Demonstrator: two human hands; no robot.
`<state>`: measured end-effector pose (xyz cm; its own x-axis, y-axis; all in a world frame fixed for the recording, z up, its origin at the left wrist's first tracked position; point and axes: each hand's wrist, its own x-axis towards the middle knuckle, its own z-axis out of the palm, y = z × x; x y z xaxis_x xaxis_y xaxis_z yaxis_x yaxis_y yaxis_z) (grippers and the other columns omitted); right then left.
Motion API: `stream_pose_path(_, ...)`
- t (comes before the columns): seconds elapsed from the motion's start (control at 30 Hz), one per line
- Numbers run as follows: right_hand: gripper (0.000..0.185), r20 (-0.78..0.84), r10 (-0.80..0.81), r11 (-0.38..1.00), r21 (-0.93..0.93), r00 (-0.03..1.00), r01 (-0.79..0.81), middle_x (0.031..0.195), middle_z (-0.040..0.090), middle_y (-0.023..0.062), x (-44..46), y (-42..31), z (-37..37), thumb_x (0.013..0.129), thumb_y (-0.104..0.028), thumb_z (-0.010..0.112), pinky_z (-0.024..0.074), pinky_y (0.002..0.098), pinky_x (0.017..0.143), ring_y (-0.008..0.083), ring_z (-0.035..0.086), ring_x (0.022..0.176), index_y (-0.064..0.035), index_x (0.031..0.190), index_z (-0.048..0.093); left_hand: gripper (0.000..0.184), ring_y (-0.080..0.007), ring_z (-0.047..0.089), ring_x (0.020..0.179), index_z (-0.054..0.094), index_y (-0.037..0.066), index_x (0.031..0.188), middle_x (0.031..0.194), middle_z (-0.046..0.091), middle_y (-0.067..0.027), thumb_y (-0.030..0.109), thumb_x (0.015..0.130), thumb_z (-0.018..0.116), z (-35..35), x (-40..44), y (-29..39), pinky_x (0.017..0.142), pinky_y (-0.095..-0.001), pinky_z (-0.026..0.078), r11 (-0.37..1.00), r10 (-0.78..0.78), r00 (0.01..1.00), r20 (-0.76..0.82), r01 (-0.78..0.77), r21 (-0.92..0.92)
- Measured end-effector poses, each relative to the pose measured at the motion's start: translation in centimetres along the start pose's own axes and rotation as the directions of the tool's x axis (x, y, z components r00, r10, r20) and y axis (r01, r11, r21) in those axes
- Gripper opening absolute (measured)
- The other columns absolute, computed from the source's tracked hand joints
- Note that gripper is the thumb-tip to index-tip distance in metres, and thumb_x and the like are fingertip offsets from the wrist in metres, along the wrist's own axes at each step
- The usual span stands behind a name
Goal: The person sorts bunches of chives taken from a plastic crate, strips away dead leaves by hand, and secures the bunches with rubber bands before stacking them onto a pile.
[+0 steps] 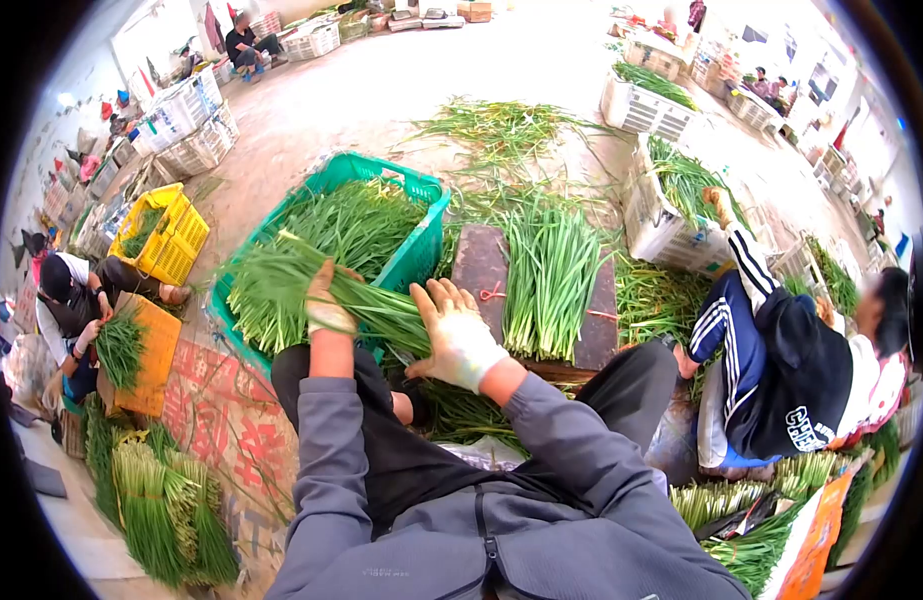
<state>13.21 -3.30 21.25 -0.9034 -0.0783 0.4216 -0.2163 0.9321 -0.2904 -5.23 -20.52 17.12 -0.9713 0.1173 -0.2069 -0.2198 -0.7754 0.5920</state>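
Note:
My left hand, in a pale glove with bare fingertips, is closed round a bunch of long green stalks in front of my body. My right hand, gloved too, lies on the leafy end of that bunch with its fingers spread. Beneath and behind the bunch is a green crate filled with loose stalks. To the right, a pile of aligned stalks rests on a dark board, where a red tie lies.
A co-worker sits at the right, reaching into a white crate. Another person at the left holds greens by an orange board. Tied bundles lie lower left. Loose leaves cover the floor ahead. A yellow crate stands left.

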Motion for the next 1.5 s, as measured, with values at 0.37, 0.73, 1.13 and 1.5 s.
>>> stream_pose_path(0.37,0.053,0.654,0.189,-0.041,0.75,0.732,-0.66,0.101,0.067,0.0058,2.4,4.5,-0.2,0.08,-0.011,0.071,0.0533,0.0315,0.075,0.0145,0.065,0.084,-0.0005,0.13,0.057,0.069,-0.0225,0.053,0.127,0.044,0.01,0.147,0.142,0.054,-0.012,0.05,0.094,0.063,0.8,-3.4,-3.1,0.107,-0.0396,0.042,0.916,-0.401,0.742,0.537,0.318,0.243)
stream_pose_path(0.73,0.053,0.715,-0.052,0.005,0.698,0.697,-0.716,0.103,0.069,0.0085,-0.2,5.6,1.9,0.085,-0.034,0.075,0.0545,0.0337,0.078,0.0163,0.067,0.085,-0.0015,0.124,0.059,0.054,-0.027,0.066,0.089,0.051,0.002,0.136,0.092,0.069,-0.0069,0.012,0.086,0.067,2.9,-4.3,-5.3,0.096,-0.0466,0.05,0.898,-0.438,0.785,0.438,0.401,0.179)
stream_pose_path(1.13,0.028,0.667,0.173,0.624,0.496,0.725,-0.604,0.074,0.063,0.0066,-11.2,8.9,3.8,0.103,-0.024,0.05,0.0476,0.0326,0.062,0.0155,0.057,0.064,-0.0014,0.11,0.065,0.03,-0.0232,0.063,0.076,0.054,0.003,0.124,0.084,0.065,-0.0071,0.013,0.096,0.058,-0.1,1.3,1.4,0.084,-0.0436,0.053,0.966,-0.004,0.981,0.192,0.053,-0.251)
stream_pose_path(1.5,0.042,0.535,0.286,-0.152,0.844,0.795,-0.514,0.087,0.063,0.0036,-3.6,2.0,4.4,0.089,-0.023,0.073,0.0512,0.0268,0.062,0.0133,0.06,0.067,0.0001,0.119,0.056,0.022,-0.0243,0.061,0.075,0.058,0.004,0.111,0.081,0.064,-0.0075,0.017,0.095,0.06,-0.8,1.5,0.2,0.088,-0.0435,0.052,0.967,0.049,0.998,0.031,-0.04,-0.251)
